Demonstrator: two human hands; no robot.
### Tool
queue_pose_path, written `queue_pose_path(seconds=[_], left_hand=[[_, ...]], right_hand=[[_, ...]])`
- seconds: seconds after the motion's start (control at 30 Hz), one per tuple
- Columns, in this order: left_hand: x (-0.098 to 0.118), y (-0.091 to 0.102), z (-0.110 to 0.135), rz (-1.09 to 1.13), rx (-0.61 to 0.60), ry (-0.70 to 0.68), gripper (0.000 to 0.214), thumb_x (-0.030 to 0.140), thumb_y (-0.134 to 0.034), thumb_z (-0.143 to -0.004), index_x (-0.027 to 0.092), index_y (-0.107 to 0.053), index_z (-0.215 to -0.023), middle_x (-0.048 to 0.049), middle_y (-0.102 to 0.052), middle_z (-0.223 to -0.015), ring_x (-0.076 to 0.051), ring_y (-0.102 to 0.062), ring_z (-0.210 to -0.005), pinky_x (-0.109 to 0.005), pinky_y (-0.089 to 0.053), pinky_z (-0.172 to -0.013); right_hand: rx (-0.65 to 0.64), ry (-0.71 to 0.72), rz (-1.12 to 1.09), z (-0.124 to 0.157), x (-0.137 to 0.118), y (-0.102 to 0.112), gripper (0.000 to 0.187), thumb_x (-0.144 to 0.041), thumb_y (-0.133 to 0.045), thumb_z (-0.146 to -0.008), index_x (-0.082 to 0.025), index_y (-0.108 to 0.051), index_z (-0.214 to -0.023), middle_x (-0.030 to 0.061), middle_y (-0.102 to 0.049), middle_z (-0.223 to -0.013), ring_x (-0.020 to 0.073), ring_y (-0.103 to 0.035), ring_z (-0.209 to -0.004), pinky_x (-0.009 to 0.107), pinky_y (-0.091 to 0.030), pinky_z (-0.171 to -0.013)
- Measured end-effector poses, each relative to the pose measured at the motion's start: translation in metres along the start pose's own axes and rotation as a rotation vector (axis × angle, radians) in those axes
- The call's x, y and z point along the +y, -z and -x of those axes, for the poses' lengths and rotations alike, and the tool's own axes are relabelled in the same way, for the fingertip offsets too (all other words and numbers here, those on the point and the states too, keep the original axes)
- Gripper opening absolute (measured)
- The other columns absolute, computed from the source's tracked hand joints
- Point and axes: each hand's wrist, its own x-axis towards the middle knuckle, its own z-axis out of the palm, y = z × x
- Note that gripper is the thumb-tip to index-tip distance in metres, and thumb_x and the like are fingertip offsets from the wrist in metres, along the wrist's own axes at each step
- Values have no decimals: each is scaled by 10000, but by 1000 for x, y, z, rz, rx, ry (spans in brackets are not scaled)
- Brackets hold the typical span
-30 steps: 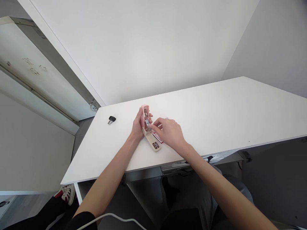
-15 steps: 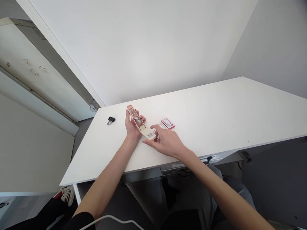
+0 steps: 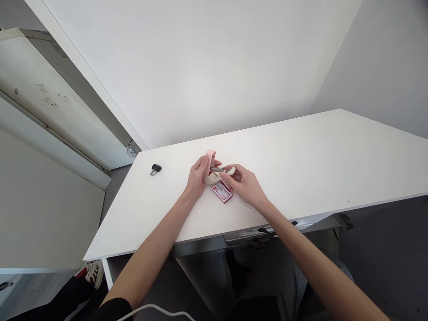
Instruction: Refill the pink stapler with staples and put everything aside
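A pink and cream stapler (image 3: 212, 172) is held over the white table (image 3: 301, 165), its two halves folded partly together with a metal rail showing between them. My left hand (image 3: 198, 177) is wrapped round its pink top half. My right hand (image 3: 241, 183) pinches the cream base end from the right. A small red and white staple box (image 3: 221, 192) lies on the table just below the stapler, between my hands.
A small black and silver object (image 3: 155, 169) lies near the table's left corner. A cream cabinet (image 3: 50, 102) stands at the left beyond the table. A white cable (image 3: 150, 308) and dark sleeve sit at the bottom edge.
The stapler was spread out flat and long; now it is folded toward shut and lifted. My right hand rose from the table to grip its cream end. The hands moved right, over the box.
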Motion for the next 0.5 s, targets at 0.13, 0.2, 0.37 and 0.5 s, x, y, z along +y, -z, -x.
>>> queue_pose_path(seconds=[0.13, 0.2, 0.37, 0.5], left_hand=[[0, -2, 2, -43, -62, -38, 529, 681, -749, -912, 199, -778, -1128, -105, -786, -1178, -283, -762, -1122, -451, -531, -1093], [0, -2, 3, -78, -88, -48, 525, 673, -736, -929, 201, -776, -1156, -121, -784, -1238, -297, -758, -1161, -469, -523, -1116], [5, -5, 7, -274, -172, -68, 508, 650, -715, -954, 198, -782, -1176, -133, -780, -1303, -302, -730, -1211, -434, -545, -1070], [10, -10, 11, -361, -201, -77, 509, 655, -692, -965, 196, -783, -1165, -128, -784, -1288, -285, -738, -1144, -406, -566, -996]], right_hand=[[-30, -14, -16, -3, 12, 7, 414, -567, -704, -920, -230, -688, -1160, 8, -748, -846, 191, -682, -714, 338, -547, -729], [-48, -19, -17, -3, 18, 10, 412, -557, -707, -924, -230, -688, -1172, 4, -745, -845, 191, -686, -717, 340, -549, -740], [-66, 8, -49, -1, 25, 13, 433, -546, -709, -926, -217, -680, -1206, -3, -741, -836, 181, -674, -700, 336, -557, -735], [-42, 11, -69, 1, 25, 13, 452, -550, -724, -905, -217, -670, -1205, 10, -754, -887, 178, -671, -695, 335, -574, -715]])
